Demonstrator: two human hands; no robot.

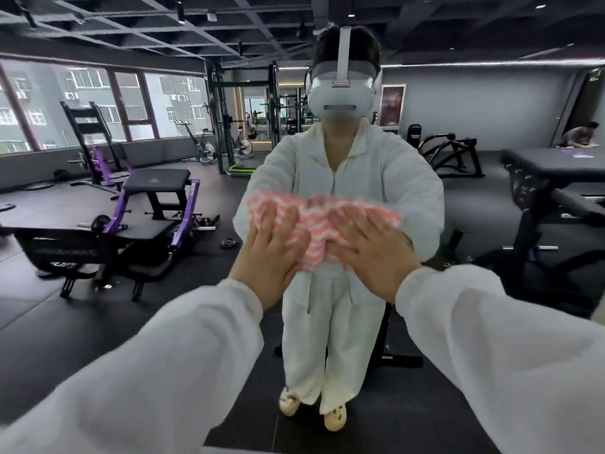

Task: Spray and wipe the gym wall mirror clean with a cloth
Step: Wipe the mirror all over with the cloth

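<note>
The wall mirror (474,204) fills the whole view and reflects the gym and my own figure in white clothes. A pink-and-white zigzag cloth (314,231) lies bunched flat against the glass at chest height. My left hand (270,253) presses on the cloth's left part with straight, spread fingers. My right hand (370,253) presses on its right part the same way. The cloth looks blurred. No spray bottle is in view.
Reflected in the glass: a purple-framed bench machine (154,204) at left, a black padded bench (556,168) at right, racks and bikes (242,132) at the back, windows (98,103) along the left wall, and a seated person (579,134) far right.
</note>
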